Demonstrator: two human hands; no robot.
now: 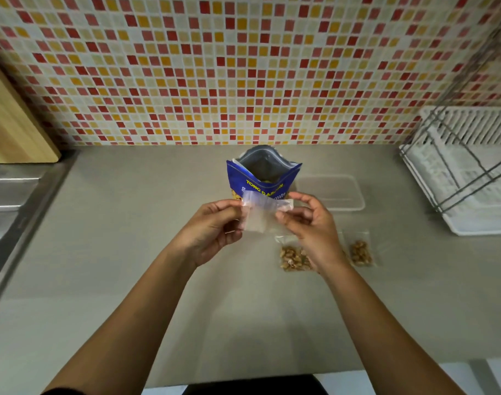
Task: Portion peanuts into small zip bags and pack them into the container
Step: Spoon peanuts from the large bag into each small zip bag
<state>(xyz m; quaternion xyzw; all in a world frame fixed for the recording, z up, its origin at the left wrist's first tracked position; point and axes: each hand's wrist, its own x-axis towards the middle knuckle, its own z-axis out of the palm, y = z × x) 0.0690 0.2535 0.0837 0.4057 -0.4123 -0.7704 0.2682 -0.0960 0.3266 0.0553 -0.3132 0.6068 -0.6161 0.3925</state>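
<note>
1. Both forearms [135,309] reach in from the bottom edge over the grey counter [146,232], and between my hands I hold up a small clear zip bag [257,220], empty, above the counter and just in front of the peanut pouch
2. Thumb and fingers of my left hand [212,226] are clamped on the bag's upper left corner, with the lower fingers curled underneath
3. Thumb and forefinger of my right hand [312,223] pinch the right side of the bag near its zip strip, and the other fingers curl loosely behind
4. Behind the bag the blue peanut pouch [260,175] stands upright on the counter, its mouth pulled wide open and the silver lining showing; the held bag covers part of its yellow lettering
5. Two filled zip bags lie flat on the counter, one [293,259] partly hidden under my right wrist, the other [360,252] near it to the right, the two apart
6. To the right of the pouch a clear rectangular container [334,192] rests on the counter, behind the filled bags; I cannot tell whether a lid is on it
7. Further out are a white dish rack [471,172] with a wire frame at right, a wooden board [12,129] leaning at far left above a steel drainer [6,201], and a tile wall [243,67] in red, orange and cream across the back
</note>
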